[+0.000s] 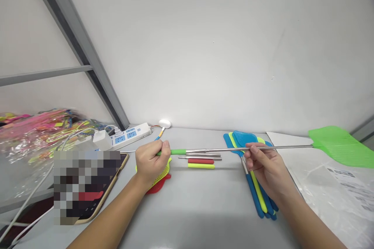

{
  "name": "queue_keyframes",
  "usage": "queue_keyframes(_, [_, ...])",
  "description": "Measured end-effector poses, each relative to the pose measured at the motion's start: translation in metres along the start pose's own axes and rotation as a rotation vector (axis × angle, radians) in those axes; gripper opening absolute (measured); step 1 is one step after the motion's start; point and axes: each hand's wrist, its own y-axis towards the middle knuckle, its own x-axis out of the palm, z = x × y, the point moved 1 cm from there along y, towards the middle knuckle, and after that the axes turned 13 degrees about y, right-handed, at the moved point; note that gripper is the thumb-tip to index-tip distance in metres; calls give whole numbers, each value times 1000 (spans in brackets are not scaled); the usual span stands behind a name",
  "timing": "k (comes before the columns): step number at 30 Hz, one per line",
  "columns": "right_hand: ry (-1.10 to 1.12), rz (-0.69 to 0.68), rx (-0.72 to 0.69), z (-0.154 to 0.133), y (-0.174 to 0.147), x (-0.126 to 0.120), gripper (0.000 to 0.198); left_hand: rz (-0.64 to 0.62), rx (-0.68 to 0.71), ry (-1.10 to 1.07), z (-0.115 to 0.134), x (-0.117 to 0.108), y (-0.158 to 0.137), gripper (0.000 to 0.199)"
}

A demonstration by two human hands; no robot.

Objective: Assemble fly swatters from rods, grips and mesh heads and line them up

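Note:
Stretched out level across the view is a green fly swatter (339,146) with a metal telescopic rod. My left hand (152,160) is closed in a fist round its green handle. With thumb and fingers my right hand (264,167) pinches the rod, nearer the green head at the right. Beneath the rod lie metal rods (201,158), a red handle grip (200,161) and a yellow handle grip (201,166). Under my left wrist are a yellow swatter head (161,176) and a red swatter head (157,186), partly hidden.
Several blue and yellow fly swatters (241,139) lie stacked beside my right hand. A phone (97,194), a power strip (131,135) with chargers and cables, and bagged colourful items (43,136) are at left. Clear plastic packaging (330,194) covers the right side. A wall stands behind.

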Motion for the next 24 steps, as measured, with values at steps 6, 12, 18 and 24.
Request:
queue_keyframes(6, [30,40,5,-2,12,-8,16,50,33,5,-7,0,2,43])
queue_keyframes(12, [-27,-9,79,-1,6,-6,17,91,1,-7,-11,-2,3,43])
queue_keyframes(18, [-74,-107,121,13,-5,3,17,62,31,-33,-1,1,-3,43])
queue_keyframes(24, [-226,-210,140,25,-19,18,19,-44,124,-119,25,5,-11,42])
